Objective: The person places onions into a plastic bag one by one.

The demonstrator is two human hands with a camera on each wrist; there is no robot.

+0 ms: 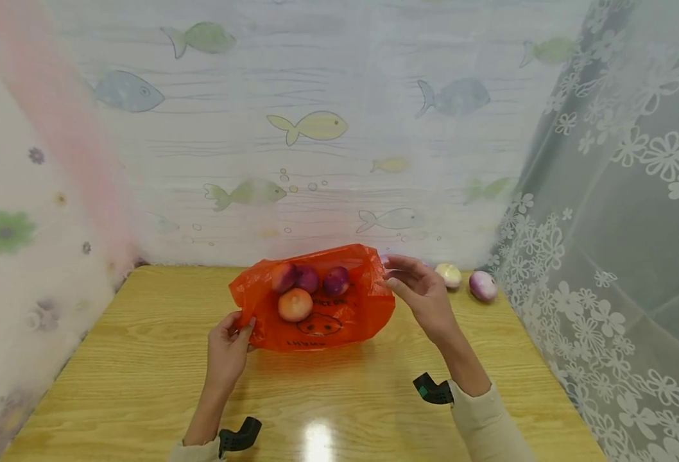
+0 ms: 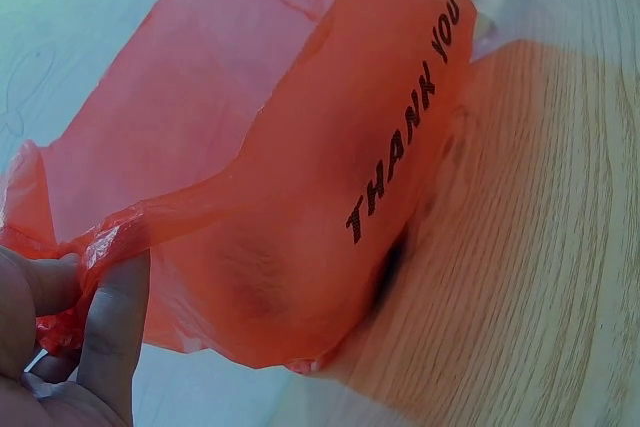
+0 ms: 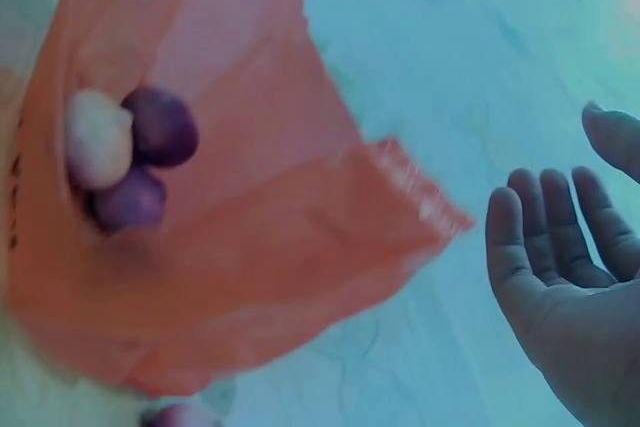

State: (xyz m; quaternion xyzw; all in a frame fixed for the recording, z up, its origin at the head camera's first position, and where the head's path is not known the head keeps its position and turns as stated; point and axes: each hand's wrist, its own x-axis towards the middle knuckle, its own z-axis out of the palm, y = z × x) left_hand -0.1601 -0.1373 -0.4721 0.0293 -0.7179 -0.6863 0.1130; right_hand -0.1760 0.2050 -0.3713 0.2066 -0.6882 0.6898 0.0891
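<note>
An orange-red plastic bag (image 1: 362,321) with black printing lies with its mouth spread wide on the table. Several onions are inside it: purple ones such as the onion (image 1: 336,281), and a paler onion (image 1: 295,305). My left hand (image 1: 226,350) pinches the bag's left side; the left wrist view shows thumb and fingers gripping the crumpled plastic (image 2: 110,242). Beside the bag's right edge is my right hand (image 1: 426,305), fingers apart and slightly bent. In the right wrist view that hand (image 3: 570,317) holds nothing and stands apart from the plastic.
To the right of the bag, a whitish onion (image 1: 448,276) and a purple-and-white onion (image 1: 483,287) sit near the back edge of the wooden table (image 1: 143,359). Fish-patterned sheeting (image 1: 316,192) hangs behind, with a flowered curtain (image 1: 611,256) at the right.
</note>
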